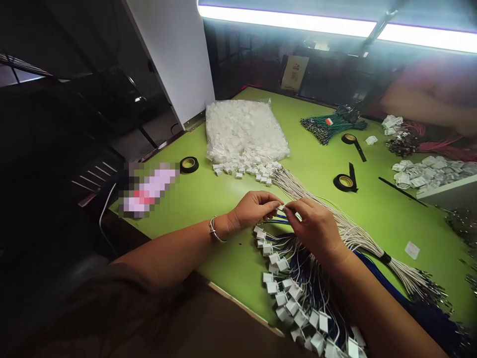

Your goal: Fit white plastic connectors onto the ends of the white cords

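My left hand (255, 208) is closed in a pinch on a small white connector (280, 208), mostly hidden by the fingertips. Fingers of my right hand (316, 226) meet it there, pinched on what looks like a thin wire. Below my hands, many white connectors (292, 301) with white and blue wires attached lie in a fanned pile. A tied bundle of white wires (357, 231) runs under my right forearm's far side, with blue wires (383, 281) beside it. Beyond my left hand, loose white connectors (257, 168) are scattered.
A clear bag of white connectors (244, 127) sits at the back of the green table (223, 186). Rolls of black tape (189, 164) lie about. Green wires (333, 124), red wires (443, 146) and white plastic parts (428, 171) lie toward the right. A blurred-out object (151, 191) is at left.
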`<state>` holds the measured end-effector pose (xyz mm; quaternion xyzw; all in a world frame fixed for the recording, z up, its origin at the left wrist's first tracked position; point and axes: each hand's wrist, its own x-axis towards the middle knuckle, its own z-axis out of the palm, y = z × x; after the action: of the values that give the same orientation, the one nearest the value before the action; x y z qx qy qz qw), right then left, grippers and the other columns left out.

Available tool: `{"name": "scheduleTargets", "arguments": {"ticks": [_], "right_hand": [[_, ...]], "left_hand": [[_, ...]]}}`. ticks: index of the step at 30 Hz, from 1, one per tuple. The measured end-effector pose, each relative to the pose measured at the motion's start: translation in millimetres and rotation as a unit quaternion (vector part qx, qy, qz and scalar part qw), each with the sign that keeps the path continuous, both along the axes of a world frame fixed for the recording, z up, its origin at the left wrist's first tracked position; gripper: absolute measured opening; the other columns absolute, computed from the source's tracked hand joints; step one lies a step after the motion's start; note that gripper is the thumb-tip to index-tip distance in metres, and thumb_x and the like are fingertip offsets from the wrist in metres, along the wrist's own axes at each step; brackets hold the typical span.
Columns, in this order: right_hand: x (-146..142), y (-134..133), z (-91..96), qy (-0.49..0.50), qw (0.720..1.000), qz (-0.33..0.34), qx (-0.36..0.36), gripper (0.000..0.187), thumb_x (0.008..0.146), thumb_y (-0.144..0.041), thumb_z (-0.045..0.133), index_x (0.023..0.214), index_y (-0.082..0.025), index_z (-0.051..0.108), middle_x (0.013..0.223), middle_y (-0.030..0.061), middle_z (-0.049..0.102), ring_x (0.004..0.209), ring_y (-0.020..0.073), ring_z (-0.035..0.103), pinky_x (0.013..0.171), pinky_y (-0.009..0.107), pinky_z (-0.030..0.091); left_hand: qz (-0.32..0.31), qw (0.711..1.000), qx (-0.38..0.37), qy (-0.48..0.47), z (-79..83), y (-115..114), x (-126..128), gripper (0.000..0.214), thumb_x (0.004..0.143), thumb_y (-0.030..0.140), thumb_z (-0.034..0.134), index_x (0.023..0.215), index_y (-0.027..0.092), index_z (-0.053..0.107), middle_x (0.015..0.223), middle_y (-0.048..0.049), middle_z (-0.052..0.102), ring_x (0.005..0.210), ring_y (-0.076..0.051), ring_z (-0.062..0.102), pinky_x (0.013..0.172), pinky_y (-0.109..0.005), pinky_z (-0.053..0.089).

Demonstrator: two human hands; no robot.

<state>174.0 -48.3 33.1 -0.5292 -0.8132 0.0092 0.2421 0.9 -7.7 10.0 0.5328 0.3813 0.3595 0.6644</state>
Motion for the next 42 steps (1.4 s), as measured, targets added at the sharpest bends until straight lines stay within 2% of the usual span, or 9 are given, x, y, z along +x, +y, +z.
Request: {"name": "scheduleTargets", "arguments": {"ticks": [3, 6, 13, 25, 32, 34, 36, 39, 42], "right_hand": [[2, 1, -0.6, 0.083, 0.996, -0.009, 0.007, 0.018, 0.085, -0.024, 0.051, 0.076, -0.018, 0.066, 0.071, 0.0035, 0.065, 0.064, 0.0133, 0.057, 0.063, 0.024, 0.041], [5, 2, -2.5, 0.137, 0.99, -0.041, -0.012, 0.015, 0.081, -0.024, 0.054, 0.074, -0.019, 0.066, 0.064, 0.0007, 0.063, 0.056, 0.0116, 0.053, 0.057, 0.024, 0.04], [5, 1, -10.0, 0.142, 0.989, -0.029, -0.027, 0.015, 0.078, -0.027, 0.056, 0.072, -0.02, 0.068, 0.055, -0.002, 0.058, 0.049, 0.0095, 0.048, 0.052, 0.022, 0.037], [0, -5, -7.5, 0.083, 0.995, -0.039, 0.028, 0.019, 0.079, -0.024, 0.053, 0.065, -0.02, 0.065, 0.05, -0.0029, 0.052, 0.047, 0.0088, 0.043, 0.05, 0.023, 0.031], [-5, -8, -8.1, -0.074, 0.992, -0.028, 0.102, 0.025, 0.079, -0.019, 0.049, 0.055, -0.019, 0.056, 0.05, -0.0001, 0.054, 0.049, 0.0106, 0.043, 0.05, 0.026, 0.024], [-5, -7, -9.9, -0.05, 0.996, -0.014, 0.075, 0.024, 0.08, -0.019, 0.048, 0.058, -0.019, 0.057, 0.053, 0.0004, 0.055, 0.05, 0.0108, 0.044, 0.051, 0.026, 0.026], [-4, -5, -11.6, 0.034, 0.999, -0.003, 0.012, 0.02, 0.081, -0.019, 0.048, 0.066, -0.018, 0.061, 0.056, -0.0001, 0.057, 0.051, 0.0102, 0.046, 0.052, 0.024, 0.031], [-1, -2, -11.6, 0.153, 0.985, -0.01, -0.081, 0.014, 0.077, -0.017, 0.052, 0.069, -0.018, 0.063, 0.055, -0.0025, 0.056, 0.05, 0.0088, 0.046, 0.052, 0.021, 0.035], [0, -1, -10.6, 0.173, 0.98, -0.024, -0.096, 0.012, 0.071, -0.014, 0.053, 0.061, -0.018, 0.06, 0.05, -0.0044, 0.051, 0.047, 0.008, 0.043, 0.049, 0.02, 0.033]], "left_hand": [[0.007, 0.997, -0.052, -0.056, -1.9, 1, 0, 0.033, 0.074, 0.039, 0.068, 0.092, 0.012, 0.06, 0.063, -0.0001, 0.06, 0.055, -0.006, 0.053, 0.052, -0.018, 0.039], [-0.024, 0.99, -0.108, -0.091, -3.1, 1, 0, 0.034, 0.073, 0.041, 0.071, 0.086, 0.012, 0.057, 0.064, -0.0008, 0.06, 0.054, -0.005, 0.053, 0.052, -0.016, 0.038], [-0.041, 0.978, -0.161, -0.127, -2.6, 0, 1, 0.035, 0.071, 0.039, 0.073, 0.083, 0.011, 0.056, 0.063, 0.0001, 0.059, 0.053, -0.004, 0.053, 0.051, -0.015, 0.037], [-0.053, 0.981, -0.15, -0.113, 1.2, -1, -1, 0.038, 0.068, 0.041, 0.075, 0.084, 0.01, 0.058, 0.062, -0.0014, 0.061, 0.052, -0.005, 0.053, 0.049, -0.016, 0.036], [-0.054, 0.994, -0.083, -0.052, -0.5, -1, 0, 0.036, 0.07, 0.042, 0.073, 0.076, 0.011, 0.057, 0.059, -0.0002, 0.06, 0.048, -0.005, 0.052, 0.046, -0.017, 0.036], [-0.052, 0.995, -0.074, -0.049, -0.8, -1, 1, 0.036, 0.07, 0.043, 0.073, 0.075, 0.011, 0.057, 0.057, 0.0006, 0.059, 0.048, -0.006, 0.052, 0.045, -0.017, 0.036], [-0.045, 0.994, -0.079, -0.054, -1.7, -1, 1, 0.036, 0.069, 0.042, 0.073, 0.075, 0.01, 0.057, 0.057, 0.0003, 0.059, 0.047, -0.005, 0.052, 0.046, -0.017, 0.035], [-0.046, 0.993, -0.094, -0.056, -2.8, 0, 1, 0.037, 0.069, 0.042, 0.073, 0.077, 0.01, 0.058, 0.061, -0.0021, 0.062, 0.049, -0.006, 0.054, 0.048, -0.018, 0.038], [-0.046, 0.994, -0.087, -0.043, -2.1, 0, 1, 0.037, 0.07, 0.043, 0.072, 0.076, 0.01, 0.058, 0.062, -0.0034, 0.063, 0.049, -0.006, 0.055, 0.048, -0.018, 0.04]]}}
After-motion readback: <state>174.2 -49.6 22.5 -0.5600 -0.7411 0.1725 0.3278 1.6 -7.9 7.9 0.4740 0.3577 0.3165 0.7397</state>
